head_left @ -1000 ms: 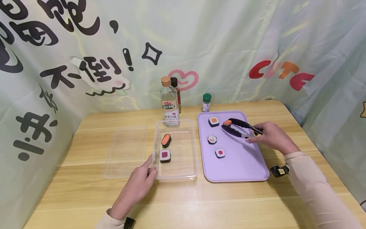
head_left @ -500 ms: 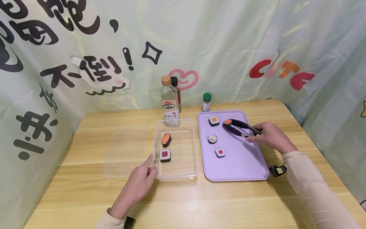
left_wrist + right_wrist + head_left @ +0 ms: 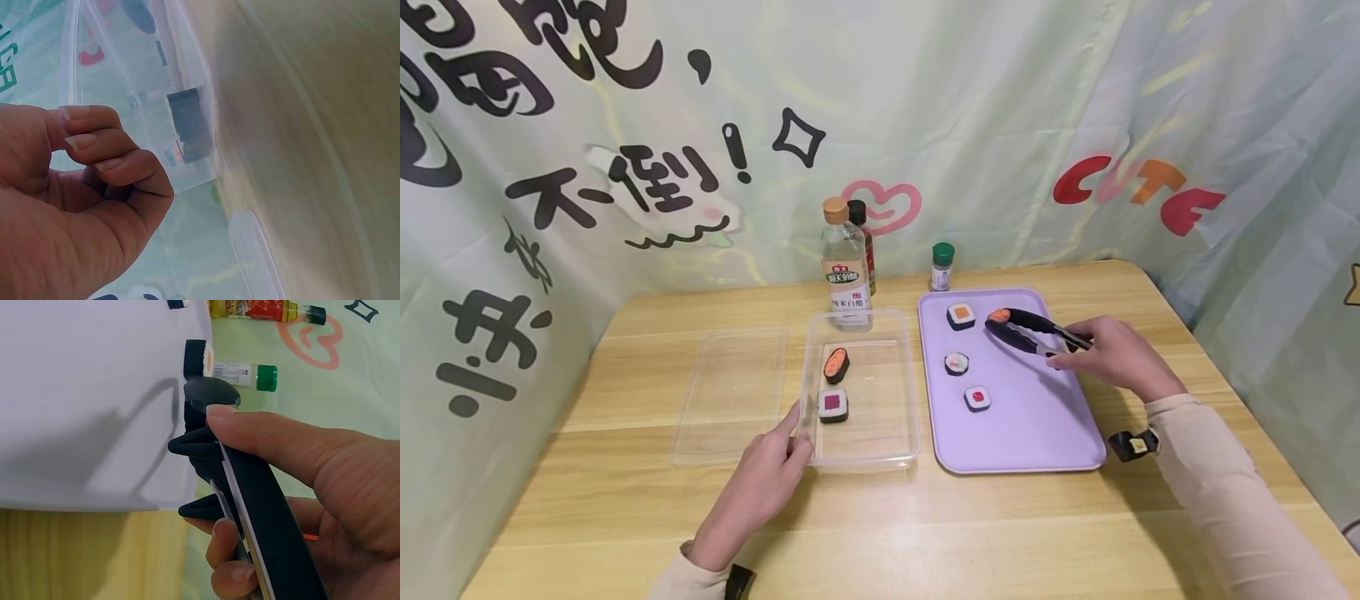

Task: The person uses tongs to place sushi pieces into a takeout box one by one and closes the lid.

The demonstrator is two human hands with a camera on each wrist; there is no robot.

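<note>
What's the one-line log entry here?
left hand: at clear box's corner; right hand: holding black tongs; tongs: pinching orange-topped sushi over purple tray; clear box: two sushi pieces

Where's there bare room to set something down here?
Bare: the table in front of the clear container and purple tray; the container's right half; the tray's near end, in front of the red-centred roll. Crowded: the tray's far end, with tongs beside the orange-centred roll.

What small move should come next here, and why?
Probably carry the orange-topped sushi toward the clear container: the tongs in the right hand have it at their tips, and a similar piece already lies inside.
</note>
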